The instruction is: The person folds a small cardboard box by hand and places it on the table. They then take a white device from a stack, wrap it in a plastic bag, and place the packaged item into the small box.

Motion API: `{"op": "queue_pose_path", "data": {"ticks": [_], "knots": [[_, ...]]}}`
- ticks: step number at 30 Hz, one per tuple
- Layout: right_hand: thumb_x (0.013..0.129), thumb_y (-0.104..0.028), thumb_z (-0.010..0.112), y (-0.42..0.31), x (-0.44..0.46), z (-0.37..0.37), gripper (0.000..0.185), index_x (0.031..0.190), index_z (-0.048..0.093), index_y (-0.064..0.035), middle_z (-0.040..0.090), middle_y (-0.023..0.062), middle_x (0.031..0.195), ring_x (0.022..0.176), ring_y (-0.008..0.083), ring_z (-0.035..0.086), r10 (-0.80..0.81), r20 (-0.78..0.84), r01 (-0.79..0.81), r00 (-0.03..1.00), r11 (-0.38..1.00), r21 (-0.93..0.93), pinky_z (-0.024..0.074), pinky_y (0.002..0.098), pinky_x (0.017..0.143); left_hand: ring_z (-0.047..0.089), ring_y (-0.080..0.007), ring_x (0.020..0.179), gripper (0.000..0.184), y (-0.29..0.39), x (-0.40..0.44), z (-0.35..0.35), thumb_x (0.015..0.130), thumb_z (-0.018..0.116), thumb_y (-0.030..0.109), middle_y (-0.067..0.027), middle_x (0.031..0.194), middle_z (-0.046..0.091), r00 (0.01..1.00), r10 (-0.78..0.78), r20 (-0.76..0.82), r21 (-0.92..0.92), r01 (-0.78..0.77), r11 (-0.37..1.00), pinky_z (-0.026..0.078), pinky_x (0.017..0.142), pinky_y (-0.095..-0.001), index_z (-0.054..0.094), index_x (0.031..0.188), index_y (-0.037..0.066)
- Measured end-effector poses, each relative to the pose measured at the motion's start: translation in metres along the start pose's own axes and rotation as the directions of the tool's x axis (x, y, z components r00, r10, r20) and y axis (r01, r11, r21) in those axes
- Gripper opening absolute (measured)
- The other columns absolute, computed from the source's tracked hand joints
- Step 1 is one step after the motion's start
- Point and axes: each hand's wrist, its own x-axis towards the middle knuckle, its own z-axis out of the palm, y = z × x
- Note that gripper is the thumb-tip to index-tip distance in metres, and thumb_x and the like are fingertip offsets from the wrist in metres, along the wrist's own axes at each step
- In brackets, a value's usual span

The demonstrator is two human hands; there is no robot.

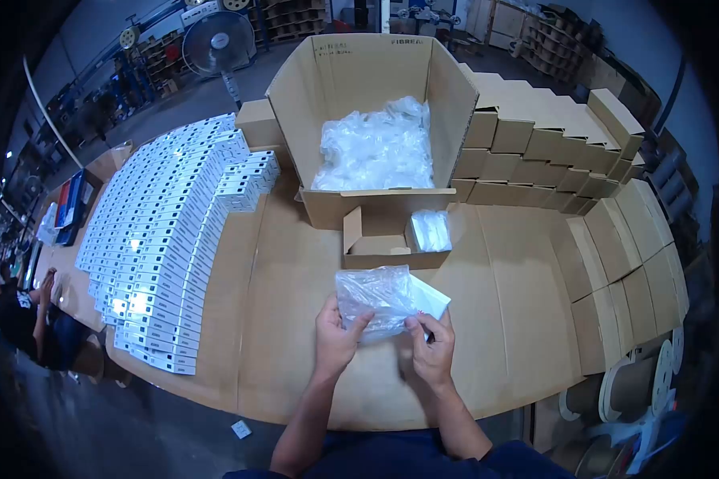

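Observation:
My left hand (339, 331) grips the left side of a clear plastic bag (371, 299), thumb on top. My right hand (433, 339) is closed on a flat white box (429, 298) at the bag's right end. Part of the box shows outside the bag; I cannot tell how far it reaches inside. Just beyond my hands stands a small open cardboard box (395, 260), with a plastic-wrapped white pack (431, 231) in its right end. Behind it, a large open carton (375, 72) holds a heap of clear plastic bags (379, 144).
Rows of stacked white boxes (156, 239) cover the table's left side. Brown cardboard boxes (535, 144) are piled at the back right, with more brown boxes (623, 279) along the right edge. A fan (218, 44) stands behind. Another person (24, 319) is at far left.

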Motion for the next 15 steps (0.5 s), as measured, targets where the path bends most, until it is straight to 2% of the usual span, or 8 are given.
{"op": "queue_pose_path", "data": {"ticks": [2, 5, 6, 9, 10, 13, 15], "knots": [[0.092, -0.012, 0.075, 0.004, -0.002, 0.001, 0.016, 0.09, 0.072, 0.004, 0.06, 0.0152, 0.101, 0.089, 0.0254, 0.06, -0.004, -0.03, 0.004, 1.0, 1.0, 0.007, 0.0489, 0.0347, 0.08, 0.067, -0.0141, 0.104, 0.044, 0.003, -0.002, 0.0, 0.087, 0.081, 0.005, -0.0083, 0.116, 0.07, 0.999, 0.039, 0.017, 0.02, -0.039, 0.999, 0.054, 0.092, -0.0303, 0.059, 0.125, -0.001], [0.091, -0.012, 0.076, 0.002, -0.002, -0.004, 0.017, 0.092, 0.072, 0.0047, 0.06, 0.0153, 0.102, 0.09, 0.0252, 0.061, -0.052, 0.05, 0.055, 0.997, 0.997, -0.049, 0.0494, 0.0347, 0.08, 0.067, -0.0158, 0.105, 0.051, 0.012, -0.004, -0.002, 0.083, 0.085, 0.006, -0.0089, 0.115, 0.071, 0.994, 0.031, 0.108, 0.17, -0.049, 0.984, 0.054, 0.094, -0.0307, 0.058, 0.126, -0.002], [0.091, -0.01, 0.075, 0.003, -0.003, -0.005, 0.015, 0.095, 0.073, 0.0045, 0.061, 0.015, 0.103, 0.093, 0.0251, 0.062, -0.03, 0.084, 0.034, 0.996, 0.998, -0.046, 0.0497, 0.0342, 0.083, 0.068, -0.0167, 0.103, 0.053, 0.012, -0.002, -0.003, 0.078, 0.089, 0.008, -0.0092, 0.111, 0.072, 0.991, -0.04, 0.124, 0.172, 0.018, 0.985, 0.054, 0.094, -0.0316, 0.061, 0.122, -0.003], [0.091, -0.006, 0.073, -0.001, 0.004, -0.007, 0.009, 0.096, 0.073, 0.002, 0.062, 0.0155, 0.107, 0.1, 0.0265, 0.063, -0.105, 0.063, 0.101, 0.992, 0.993, 0.068, 0.0493, 0.0336, 0.088, 0.07, -0.0162, 0.101, 0.052, 0.021, -0.004, 0.0, 0.076, 0.091, 0.009, -0.0103, 0.109, 0.073, 0.992, -0.061, 0.113, 0.208, 0.036, 0.978, 0.056, 0.092, -0.0327, 0.064, 0.119, -0.003], [0.094, -0.005, 0.069, 0.005, 0.009, -0.02, 0.013, 0.106, 0.071, -0.0005, 0.061, 0.0136, 0.111, 0.106, 0.0252, 0.061, -0.12, 0.1, 0.124, 0.988, 0.992, -0.033, 0.0482, 0.0333, 0.092, 0.07, -0.0163, 0.1, 0.051, 0.02, -0.004, -0.002, 0.076, 0.09, 0.009, -0.0105, 0.109, 0.074, 0.99, -0.028, 0.138, 0.277, -0.012, 0.961, 0.057, 0.091, -0.0328, 0.065, 0.118, -0.004], [0.097, -0.003, 0.064, 0.004, 0.033, -0.043, 0.02, 0.116, 0.067, -0.0022, 0.059, 0.011, 0.114, 0.106, 0.0218, 0.059, 0.051, -0.043, -0.04, 0.998, 0.972, 0.234, 0.0476, 0.0332, 0.093, 0.072, -0.0168, 0.1, 0.048, 0.017, -0.008, -0.01, 0.076, 0.09, 0.009, -0.0111, 0.107, 0.075, 0.977, 0.019, 0.21, 0.42, -0.108, 0.901, 0.058, 0.09, -0.033, 0.067, 0.116, -0.004], [0.098, 0.0, 0.059, -0.034, 0.054, -0.041, 0.023, 0.121, 0.062, -0.0025, 0.056, 0.0093, 0.113, 0.1, 0.0169, 0.058, -0.136, -0.166, 0.184, 0.977, 0.93, 0.318, 0.0475, 0.0313, 0.092, 0.073, -0.0176, 0.1, 0.048, 0.019, -0.01, -0.01, 0.076, 0.089, 0.009, -0.0117, 0.107, 0.076, 0.972, 0.005, 0.236, 0.444, -0.113, 0.889, 0.058, 0.09, -0.033, 0.067, 0.116, -0.004]]}}
